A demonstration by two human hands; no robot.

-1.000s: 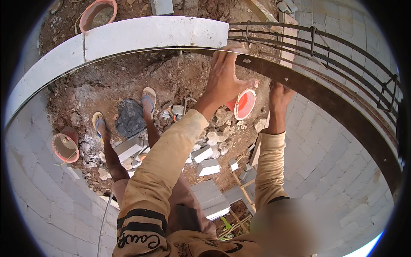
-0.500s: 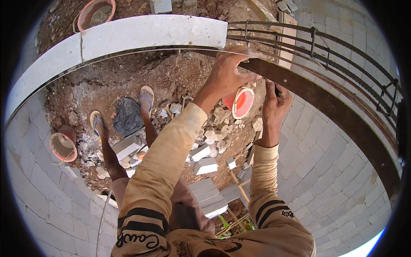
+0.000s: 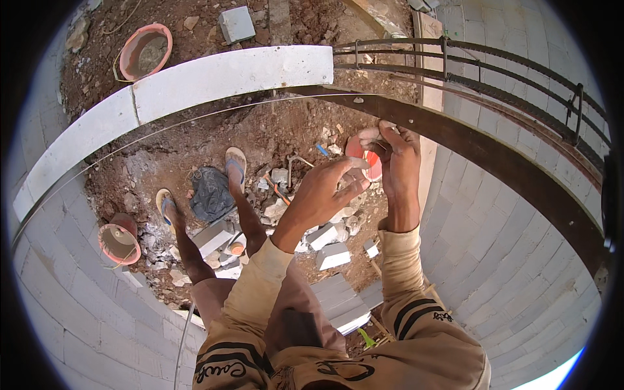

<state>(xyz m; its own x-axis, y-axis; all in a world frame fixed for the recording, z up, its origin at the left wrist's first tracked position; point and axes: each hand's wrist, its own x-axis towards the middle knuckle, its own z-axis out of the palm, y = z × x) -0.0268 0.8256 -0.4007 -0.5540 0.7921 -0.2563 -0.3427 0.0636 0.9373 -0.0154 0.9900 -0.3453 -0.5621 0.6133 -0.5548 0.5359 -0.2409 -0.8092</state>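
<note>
While my left hand (image 3: pixel 318 197) curls loosely, its grip released with thumb and fingers parted, my right hand (image 3: pixel 401 166) bends its fingers close together; whether they pinch anything, I cannot tell. The brown curved strip (image 3: pixel 468 136) lies just beyond, a pale string (image 3: pixel 338 95) running to it. Steady wrists should serve best.
</note>
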